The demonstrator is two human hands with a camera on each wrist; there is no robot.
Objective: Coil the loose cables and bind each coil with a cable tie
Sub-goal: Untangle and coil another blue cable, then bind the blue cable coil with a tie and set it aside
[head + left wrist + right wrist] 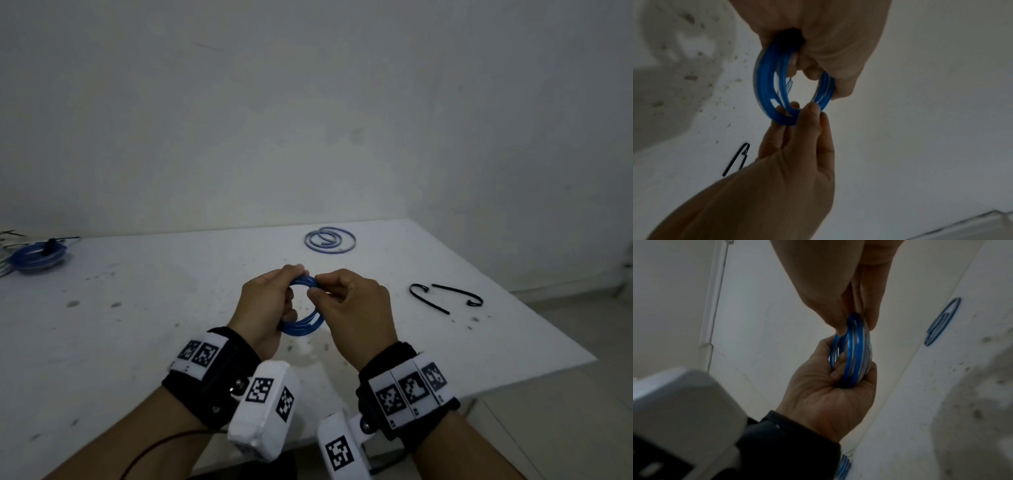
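A small blue cable coil (303, 325) hangs upright between both hands above the white table (137, 308). My left hand (289, 291) grips the coil's left side, fingers curled through the ring; in the right wrist view the left hand (849, 374) cups the coil (856, 353) from below. My right hand (317, 286) pinches the coil's top strands, and in the left wrist view the right hand (803, 110) pinches the coil (764, 91) with thumb and fingertips. Two black cable ties (428, 297) (459, 294) lie to the right, apart from both hands.
A loose blue cable (330, 240) lies in rings at the back of the table. A blue coil with a black tie around it (36, 255) sits at the far left edge. The table's right edge drops off diagonally past the ties.
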